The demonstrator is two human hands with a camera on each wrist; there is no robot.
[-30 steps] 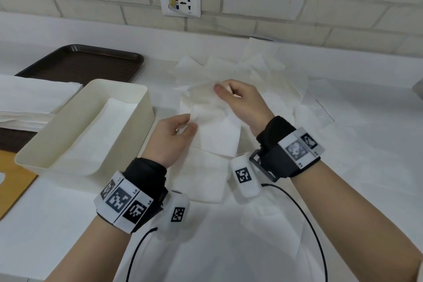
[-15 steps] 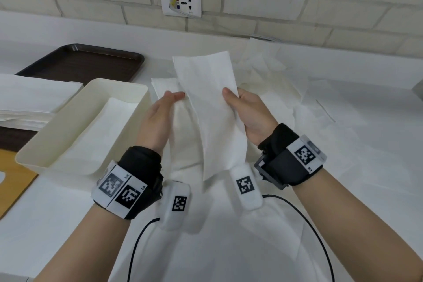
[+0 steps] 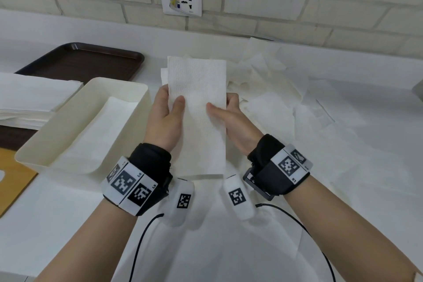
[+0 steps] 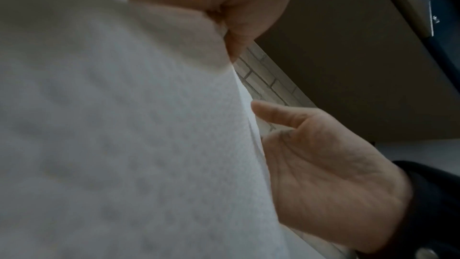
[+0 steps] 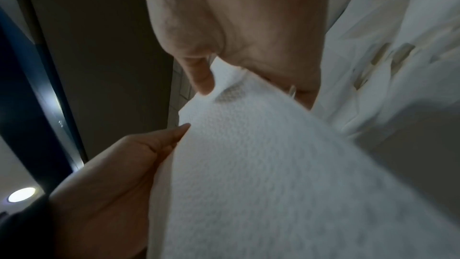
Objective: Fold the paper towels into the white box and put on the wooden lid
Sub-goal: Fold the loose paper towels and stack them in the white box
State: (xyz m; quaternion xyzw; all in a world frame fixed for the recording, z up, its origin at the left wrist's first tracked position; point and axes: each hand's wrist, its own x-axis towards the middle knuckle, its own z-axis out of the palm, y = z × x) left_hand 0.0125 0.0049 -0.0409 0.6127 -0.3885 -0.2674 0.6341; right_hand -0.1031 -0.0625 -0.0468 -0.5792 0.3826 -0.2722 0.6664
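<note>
A folded white paper towel point(image 3: 196, 107) hangs upright between my hands, above the table. My left hand point(image 3: 168, 112) pinches its left edge, thumb on the front. My right hand point(image 3: 225, 113) pinches its right edge the same way. The left wrist view shows the towel point(image 4: 124, 145) close up with my right hand point(image 4: 318, 164) beside it. In the right wrist view the towel point(image 5: 273, 174) fills the frame beside my left hand point(image 5: 119, 174). The white box point(image 3: 96, 121) stands to the left with a folded towel lying in it. The wooden lid point(image 3: 13, 181) lies at the left edge, partly under the box.
Several loose paper towels point(image 3: 274, 89) lie spread over the table at the centre and right. A stack of towels point(image 3: 29, 101) sits far left on a dark tray. Another dark brown tray point(image 3: 87, 62) stands at the back left. A brick wall with a socket point(image 3: 181, 0) is behind.
The towel was picked off the table, lifted upright and folded narrower. Both hands have come together and now grip its two side edges.
</note>
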